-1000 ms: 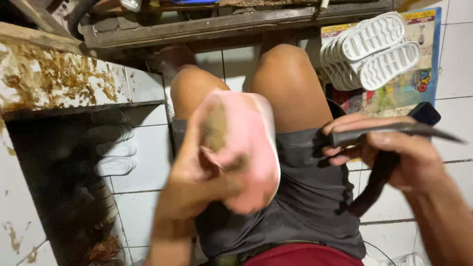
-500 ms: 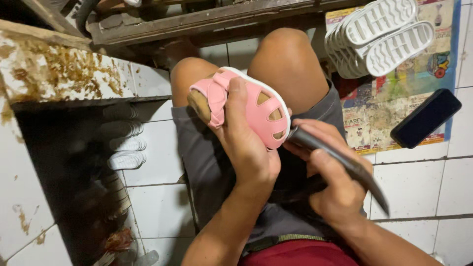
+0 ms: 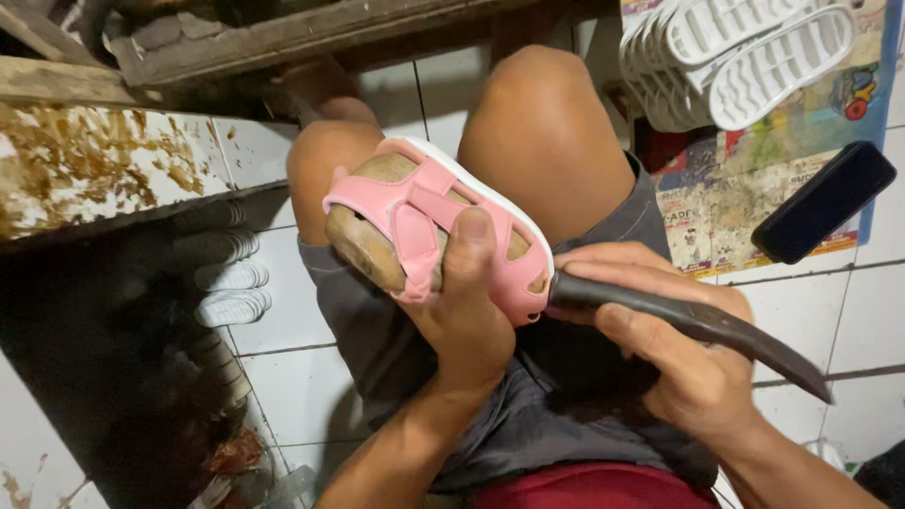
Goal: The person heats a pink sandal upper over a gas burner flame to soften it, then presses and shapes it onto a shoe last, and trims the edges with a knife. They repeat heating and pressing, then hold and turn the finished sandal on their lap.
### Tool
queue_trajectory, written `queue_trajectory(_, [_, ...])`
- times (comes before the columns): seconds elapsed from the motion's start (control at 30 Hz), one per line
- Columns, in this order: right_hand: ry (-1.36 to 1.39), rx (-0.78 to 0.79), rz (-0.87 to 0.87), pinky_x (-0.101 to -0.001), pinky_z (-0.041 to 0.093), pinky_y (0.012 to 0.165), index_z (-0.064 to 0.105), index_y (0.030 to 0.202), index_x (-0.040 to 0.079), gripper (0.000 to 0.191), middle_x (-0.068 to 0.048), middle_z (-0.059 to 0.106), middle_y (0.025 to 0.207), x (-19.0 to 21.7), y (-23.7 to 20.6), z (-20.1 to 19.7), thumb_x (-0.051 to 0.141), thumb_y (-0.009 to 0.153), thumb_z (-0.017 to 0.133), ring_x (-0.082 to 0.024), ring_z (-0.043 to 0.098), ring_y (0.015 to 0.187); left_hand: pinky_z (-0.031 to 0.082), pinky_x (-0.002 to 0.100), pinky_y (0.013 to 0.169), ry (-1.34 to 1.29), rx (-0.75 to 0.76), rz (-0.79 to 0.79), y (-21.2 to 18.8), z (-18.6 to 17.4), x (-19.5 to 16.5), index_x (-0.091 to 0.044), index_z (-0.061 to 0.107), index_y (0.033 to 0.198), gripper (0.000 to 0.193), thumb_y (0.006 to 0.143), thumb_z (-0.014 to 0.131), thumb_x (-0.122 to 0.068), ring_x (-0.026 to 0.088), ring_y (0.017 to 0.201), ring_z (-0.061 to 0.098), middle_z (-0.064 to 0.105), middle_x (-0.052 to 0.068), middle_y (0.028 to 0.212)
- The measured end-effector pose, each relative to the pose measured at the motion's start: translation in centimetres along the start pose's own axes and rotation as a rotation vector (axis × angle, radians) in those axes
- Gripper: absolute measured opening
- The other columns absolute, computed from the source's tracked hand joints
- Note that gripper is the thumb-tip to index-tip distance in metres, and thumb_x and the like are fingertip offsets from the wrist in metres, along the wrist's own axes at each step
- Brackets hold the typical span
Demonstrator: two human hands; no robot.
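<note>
Inside the pink sandal (image 3: 443, 231) (left hand (image 3: 462, 320) gripping) sits a brown last (image 3: 363, 245).

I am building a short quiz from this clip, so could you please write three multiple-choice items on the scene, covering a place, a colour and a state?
1. Where does the black phone lie?
A on the lap; B on the printed sheet on the floor; C on the wooden bench
2. What colour are the sandal straps?
A pink; B blue; C green
3. What does the right hand do?
A hangs empty; B grips the dark curved tool; C holds the phone

B, phone overlaps the sheet; A, straps are pink; B, fingers wrap the tool, while the left hand holds the sandal.
</note>
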State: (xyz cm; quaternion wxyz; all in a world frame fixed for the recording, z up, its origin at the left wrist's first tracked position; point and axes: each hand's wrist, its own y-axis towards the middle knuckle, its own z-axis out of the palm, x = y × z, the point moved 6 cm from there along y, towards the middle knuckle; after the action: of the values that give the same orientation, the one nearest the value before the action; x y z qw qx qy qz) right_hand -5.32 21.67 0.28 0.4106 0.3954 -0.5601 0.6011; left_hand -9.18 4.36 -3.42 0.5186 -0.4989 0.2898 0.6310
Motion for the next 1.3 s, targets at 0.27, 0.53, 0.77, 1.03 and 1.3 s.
queue_trajectory(0.27, [0.044, 0.056, 0.058, -0.0386, 0.055, 0.099, 0.072, 0.114, -0.016, 0.039, -0.030, 0.073, 0.121, 1.0, 2.2, 0.3, 0.006, 0.084, 0.064, -0.035, 0.072, 0.109, 0.049, 0.041, 0.110, 0.087, 0.110, -0.076, 0.8, -0.2, -0.8, -0.002, 0.004, 0.164, 0.094, 0.101, 0.070, -0.022, 0.024, 0.123, 0.054, 0.046, 0.018, 0.140])
queue_trajectory(0.53, [-0.003, 0.089, 0.132, -0.0374, 0.059, 0.092, 0.073, 0.111, -0.017, 0.038, -0.030, 0.073, 0.118, -1.0, 1.7, -1.6, 0.007, 0.084, 0.062, -0.035, 0.075, 0.102, 0.055, 0.040, 0.090, 0.225, 0.233, -0.048, 0.5, -0.5, -0.9, 0.000, 0.008, 0.158, 0.088, 0.098, 0.069, -0.021, 0.023, 0.103, 0.061, 0.051, 0.020, 0.127])
queue_trajectory(0.77, [-0.122, 0.300, 0.072, -0.0375, 0.058, 0.090, 0.075, 0.109, -0.016, 0.038, -0.029, 0.071, 0.114, 1.1, 4.3, -1.1, 0.010, 0.082, 0.069, -0.034, 0.074, 0.101, 0.058, 0.038, 0.074, 0.181, 0.288, -0.123, 1.2, -0.4, -0.8, 0.000, 0.009, 0.153, 0.084, 0.097, 0.069, -0.019, 0.021, 0.087, 0.063, 0.051, 0.021, 0.120])
queue_trajectory(1.03, [0.075, 0.236, 0.175, -0.0402, 0.060, 0.087, 0.076, 0.107, -0.013, 0.036, -0.028, 0.075, 0.113, 0.9, 4.8, -1.3, 0.012, 0.082, 0.069, -0.034, 0.075, 0.097, 0.057, 0.038, 0.076, 0.241, 0.359, -0.076, 1.7, -0.4, -0.9, 0.001, 0.016, 0.151, 0.082, 0.093, 0.071, -0.020, 0.021, 0.088, 0.064, 0.056, 0.020, 0.116])
queue_trajectory(1.3, [-0.130, 0.471, 0.138, -0.0408, 0.055, 0.087, 0.079, 0.109, -0.013, 0.039, -0.028, 0.073, 0.116, 0.7, 4.7, -3.7, 0.013, 0.081, 0.069, -0.036, 0.073, 0.102, 0.056, 0.038, 0.084, 0.054, 0.524, -0.307, 1.0, -0.8, -2.8, 0.002, 0.026, 0.149, 0.078, 0.092, 0.072, -0.023, 0.024, 0.096, 0.064, 0.057, 0.019, 0.117])
